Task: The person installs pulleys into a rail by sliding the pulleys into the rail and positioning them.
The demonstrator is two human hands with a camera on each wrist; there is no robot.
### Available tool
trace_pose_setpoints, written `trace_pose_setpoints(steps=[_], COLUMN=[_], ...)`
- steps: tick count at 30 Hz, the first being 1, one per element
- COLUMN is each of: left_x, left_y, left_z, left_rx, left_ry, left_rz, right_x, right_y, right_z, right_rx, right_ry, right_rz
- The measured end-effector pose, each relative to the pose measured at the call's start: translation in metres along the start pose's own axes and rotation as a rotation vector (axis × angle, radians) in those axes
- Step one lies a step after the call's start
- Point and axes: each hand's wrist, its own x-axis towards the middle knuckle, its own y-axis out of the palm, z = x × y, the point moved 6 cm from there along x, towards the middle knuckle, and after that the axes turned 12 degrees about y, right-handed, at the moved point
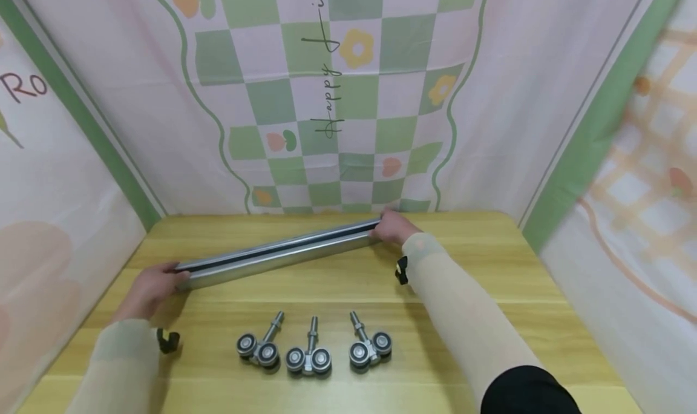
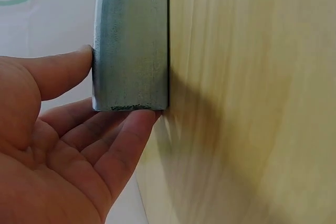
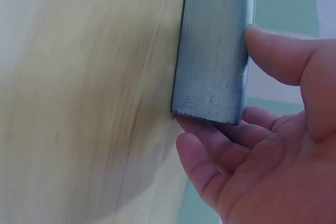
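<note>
A slotted metal track lies aslant over the far half of the wooden table, its right end farther back, its dark slot facing up. My left hand grips the near-left end; in the left wrist view the thumb presses one edge while fingers reach round the end. At the other end, my right hand holds the track likewise, with the thumb against its edge in the right wrist view. Three roller trolleys with threaded bolts, a left one, a middle one and a right one, rest nearer me.
Wood-grain table spans the front of the head view. Its back edge meets a hanging patterned cloth. More cloth stands along the left side and the right side. Black straps show near both wrists.
</note>
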Motion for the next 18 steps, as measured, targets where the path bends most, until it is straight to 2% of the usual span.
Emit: trace_pose_setpoints(steps=[5, 11, 18], left_x=[0.006, 0.010, 0.018], left_y=[0.006, 0.015, 0.021], left_z=[-0.004, -0.013, -0.024], left_rx=[0.022, 0.058, 0.102], left_ry=[0.011, 0.024, 0.055], left_rz=[0.001, 0.024, 0.032], right_x=[-0.003, -0.008, -0.017], right_y=[-0.005, -0.013, -0.023], right_z=[-0.012, -0.022, -0.037], right_rx=[0.020, -0.005, -0.064], right_ry=[0.014, 0.013, 0.080], right_rz=[0.012, 0.005, 0.013])
